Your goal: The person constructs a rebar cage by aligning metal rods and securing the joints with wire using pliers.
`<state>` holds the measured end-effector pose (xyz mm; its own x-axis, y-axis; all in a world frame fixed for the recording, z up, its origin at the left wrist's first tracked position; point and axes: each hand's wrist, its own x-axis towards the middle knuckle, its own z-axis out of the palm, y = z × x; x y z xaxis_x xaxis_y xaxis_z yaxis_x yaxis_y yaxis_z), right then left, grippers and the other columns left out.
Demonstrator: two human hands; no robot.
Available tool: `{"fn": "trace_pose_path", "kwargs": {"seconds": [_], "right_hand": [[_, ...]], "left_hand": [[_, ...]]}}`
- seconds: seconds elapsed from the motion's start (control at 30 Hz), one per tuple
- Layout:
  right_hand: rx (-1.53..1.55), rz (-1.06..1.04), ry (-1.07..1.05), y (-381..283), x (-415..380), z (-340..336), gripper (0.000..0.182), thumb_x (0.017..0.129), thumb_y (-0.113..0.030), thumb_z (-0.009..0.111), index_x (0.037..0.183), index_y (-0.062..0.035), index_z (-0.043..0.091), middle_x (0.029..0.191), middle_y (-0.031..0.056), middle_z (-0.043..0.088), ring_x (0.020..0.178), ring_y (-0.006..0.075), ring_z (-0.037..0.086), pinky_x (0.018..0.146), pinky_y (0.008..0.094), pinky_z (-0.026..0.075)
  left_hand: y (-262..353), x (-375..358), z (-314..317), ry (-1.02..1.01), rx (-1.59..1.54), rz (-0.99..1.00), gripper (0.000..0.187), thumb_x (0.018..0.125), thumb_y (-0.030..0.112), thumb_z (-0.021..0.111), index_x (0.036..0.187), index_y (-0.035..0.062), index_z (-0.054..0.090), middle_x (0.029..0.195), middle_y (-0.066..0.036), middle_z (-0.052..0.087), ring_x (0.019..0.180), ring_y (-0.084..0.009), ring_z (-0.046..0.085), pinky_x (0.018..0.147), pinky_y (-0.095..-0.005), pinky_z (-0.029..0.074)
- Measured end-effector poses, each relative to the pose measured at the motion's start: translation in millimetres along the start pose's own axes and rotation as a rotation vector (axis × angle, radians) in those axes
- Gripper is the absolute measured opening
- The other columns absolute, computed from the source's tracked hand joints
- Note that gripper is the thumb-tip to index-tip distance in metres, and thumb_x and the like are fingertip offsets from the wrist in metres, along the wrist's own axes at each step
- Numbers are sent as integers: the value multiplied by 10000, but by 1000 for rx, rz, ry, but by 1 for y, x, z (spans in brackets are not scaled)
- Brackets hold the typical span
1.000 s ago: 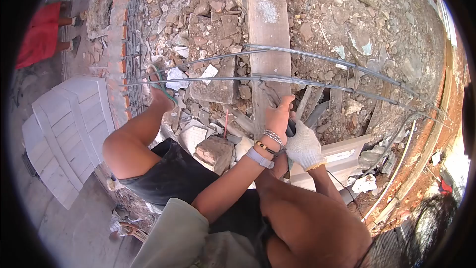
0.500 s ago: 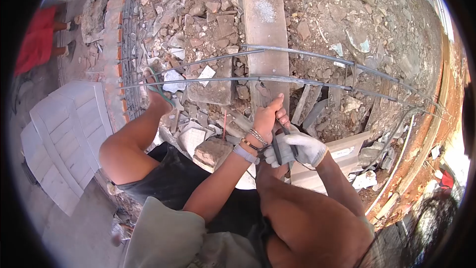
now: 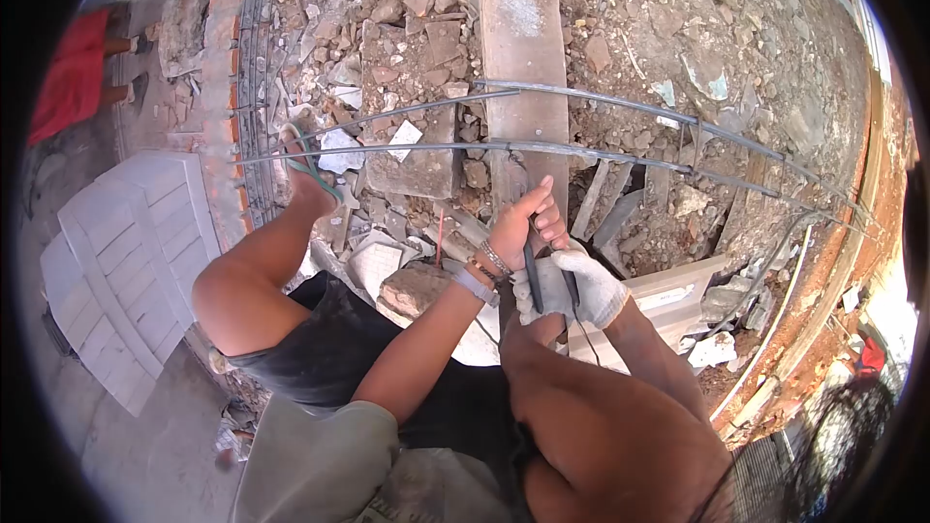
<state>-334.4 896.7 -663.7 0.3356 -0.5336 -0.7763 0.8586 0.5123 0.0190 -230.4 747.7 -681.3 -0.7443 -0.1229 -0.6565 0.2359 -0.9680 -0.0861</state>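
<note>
Gripping dark metal pliers [image 3: 531,266], the white knit-gloved right hand [image 3: 572,291] curls its fingers around the handles; the bare left hand [image 3: 523,223], thumb raised, pinches near ribbed steel bars [image 3: 620,153] above rubble [image 3: 407,39].

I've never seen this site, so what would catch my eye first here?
At centre, the gloved right hand and bare left hand grip dark tool handles just below long steel rebars that arc across broken brick rubble. A grey plank runs up the middle.
</note>
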Motion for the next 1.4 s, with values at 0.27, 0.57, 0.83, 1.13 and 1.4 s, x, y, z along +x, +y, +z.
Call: {"fn": "trace_pose_path", "kwargs": {"seconds": [0.27,0.57,0.83,1.13,1.4], "right_hand": [[-419,230,183,11,4,34,223,965,-292,659,1048,-89,622,849,42,618,730,121,583,638,299,479],[-616,223,63,9,-6,35,345,1001,-395,599,1000,-51,628,784,41,622,695,119,582,599,289,467],[-1062,-19,346,-36,-103,65,328,1020,-324,578,1107,-15,645,815,26,640,739,90,586,675,272,497],[-678,-475,1137,61,-147,-83,156,947,-169,615,950,-14,630,652,0,546,562,82,505,515,269,408],[-945,-613,1665,159,-151,-185,465,963,-192,610,1383,-6,539,1181,225,653,1114,392,628,971,448,480]], "left_hand": [[6,-4,-4,-38,-22,-37,443,1073,353,464,669,181,409,524,61,340,440,-110,385,462,-326,393],[0,-8,-23,-261,-96,21,439,1080,351,422,683,164,430,539,40,386,484,-128,416,536,-322,429],[-45,-20,18,-101,833,132,431,1032,486,522,1016,60,586,841,-74,663,778,-192,644,719,-315,508],[64,-37,59,504,2258,1143,341,896,262,725,1129,28,641,1090,-170,650,1021,-341,627,838,-422,502],[123,-20,18,50,2413,887,238,911,245,692,1090,89,677,1054,-80,667,845,-322,690,693,-417,579]]}}
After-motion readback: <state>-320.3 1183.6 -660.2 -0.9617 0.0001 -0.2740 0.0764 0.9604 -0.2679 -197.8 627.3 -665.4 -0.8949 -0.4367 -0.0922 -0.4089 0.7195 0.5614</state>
